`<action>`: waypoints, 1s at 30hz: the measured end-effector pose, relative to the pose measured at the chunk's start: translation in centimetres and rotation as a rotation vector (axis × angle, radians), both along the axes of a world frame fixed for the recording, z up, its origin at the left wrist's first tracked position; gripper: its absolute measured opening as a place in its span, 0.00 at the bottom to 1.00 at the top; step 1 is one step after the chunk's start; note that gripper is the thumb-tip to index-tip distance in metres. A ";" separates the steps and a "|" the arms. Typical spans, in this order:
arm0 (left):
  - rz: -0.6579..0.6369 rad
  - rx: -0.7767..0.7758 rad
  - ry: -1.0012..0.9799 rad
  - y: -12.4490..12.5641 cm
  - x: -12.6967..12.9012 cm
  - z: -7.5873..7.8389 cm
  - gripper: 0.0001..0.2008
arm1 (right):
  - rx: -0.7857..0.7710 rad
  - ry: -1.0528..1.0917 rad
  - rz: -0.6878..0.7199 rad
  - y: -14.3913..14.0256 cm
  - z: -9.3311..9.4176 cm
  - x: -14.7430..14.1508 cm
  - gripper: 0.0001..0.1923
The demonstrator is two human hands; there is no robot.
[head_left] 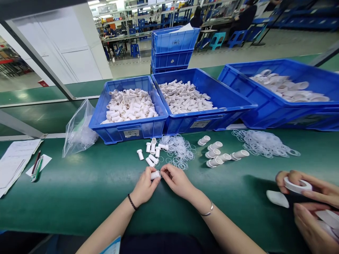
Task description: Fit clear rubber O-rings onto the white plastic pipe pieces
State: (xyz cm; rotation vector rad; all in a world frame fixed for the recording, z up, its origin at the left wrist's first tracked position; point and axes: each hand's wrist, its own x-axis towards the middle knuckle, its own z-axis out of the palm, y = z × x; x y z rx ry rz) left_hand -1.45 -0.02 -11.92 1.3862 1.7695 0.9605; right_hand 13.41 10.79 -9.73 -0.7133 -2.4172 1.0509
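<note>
Right now, from where I watch, I have the left hand (144, 185) closed around a small white tube (155, 175), thumb and fingers wrapped on its sides, just above the green table (113, 190). The right hand (178, 180) meets the tube's end with thumb and forefinger brought close together (whether they pinch a clear ring there, I can't tell; it is too small). Just beyond the grip lie more small tubes (157, 152), and beside them, a bit to the right, a heap of clear rings (174, 146). Farther right of my grip stand several wider tubes (212, 153). Beyond the loose parts sits a blue bin (148, 129) full of tubes. Well to the right, a co-worker's hands (321, 192) hold a white ring (293, 187).
</note>
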 end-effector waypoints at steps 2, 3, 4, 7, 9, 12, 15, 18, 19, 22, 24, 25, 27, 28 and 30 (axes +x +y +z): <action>-0.055 0.008 0.059 0.0 0.0 0.2 0.09 | 0.088 -0.032 0.008 0.0 -0.4 0.0 0.06; -0.087 0.016 0.090 0.0 0.0 0.3 0.07 | 0.124 -0.048 0.014 0.0 -0.7 0.0 0.06; -0.120 0.030 0.112 0.0 -0.1 0.3 0.06 | 0.145 -0.061 0.020 0.0 -0.8 0.0 0.07; -0.176 0.120 0.060 -0.2 -0.2 0.1 0.07 | 0.100 -0.062 0.046 0.1 -1.0 0.0 0.07; -0.150 0.204 -0.069 -0.4 -0.1 -0.2 0.09 | -0.004 -0.038 0.064 0.3 -0.8 -0.1 0.06; -0.032 0.262 -0.257 -0.7 0.3 -0.8 0.11 | -0.146 -0.001 0.069 0.3 -0.4 -0.3 0.05; 0.080 0.218 -0.437 -0.5 0.8 -1.1 0.16 | -0.191 0.028 0.050 0.2 -0.3 -0.4 0.05; 0.145 0.152 -0.720 0.0 1.0 -1.0 0.17 | -0.055 0.071 -0.001 0.2 -0.9 -0.6 0.06; 0.166 0.132 -0.823 0.2 0.9 -0.9 0.17 | 0.033 0.083 -0.017 0.2 -1.2 -0.6 0.07; 0.219 0.093 -1.052 0.6 0.9 -0.4 0.19 | 0.299 0.051 -0.023 0.5 -1.9 -0.7 0.12; 0.233 0.066 -1.103 0.8 0.8 0.0 0.20 | 0.413 -0.014 -0.003 0.7 -2.3 -0.9 0.16; 0.239 0.053 -1.110 0.8 0.8 0.1 0.20 | 0.449 -0.045 0.008 0.7 -2.5 -0.9 0.18; 0.253 0.026 -1.125 0.8 0.8 0.2 0.19 | 0.491 -0.096 0.024 0.8 -2.6 -1.0 0.21; 0.260 0.014 -1.138 0.8 0.8 0.3 0.19 | 0.499 -0.114 0.028 0.9 -2.7 -1.1 0.21; 0.274 0.003 -1.169 0.9 0.8 0.2 0.18 | 0.500 -0.139 0.029 0.9 -2.8 -1.1 0.21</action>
